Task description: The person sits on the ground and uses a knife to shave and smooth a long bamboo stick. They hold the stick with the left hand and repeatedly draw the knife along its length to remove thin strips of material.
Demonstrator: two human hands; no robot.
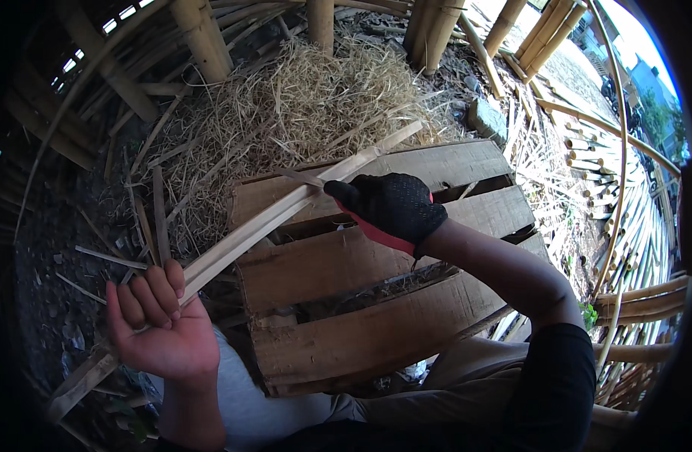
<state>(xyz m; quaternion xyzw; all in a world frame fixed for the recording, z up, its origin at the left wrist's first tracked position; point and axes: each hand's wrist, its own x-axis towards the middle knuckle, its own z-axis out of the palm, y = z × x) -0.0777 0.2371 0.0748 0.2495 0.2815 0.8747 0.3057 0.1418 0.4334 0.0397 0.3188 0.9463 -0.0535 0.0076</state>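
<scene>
A long pale bamboo strip [236, 239] runs slantwise from the lower left to the upper middle, its far part lying over a slatted wooden platform [346, 264]. My left hand [165, 328] is bare, palm up, with its fingers curled round the strip near its lower end. In a black and red glove, my right hand [391, 211] is closed on what looks like a knife [299, 178]. Its narrow blade juts out to the left across the strip; the handle is hidden inside the glove.
Behind the platform lies a heap of dry shavings [323, 105]. Thick bamboo posts [203, 41] stand along the back. A stone block [487, 120] sits beyond the platform's far right corner. Many cut bamboo poles [632, 233] are stacked at the right.
</scene>
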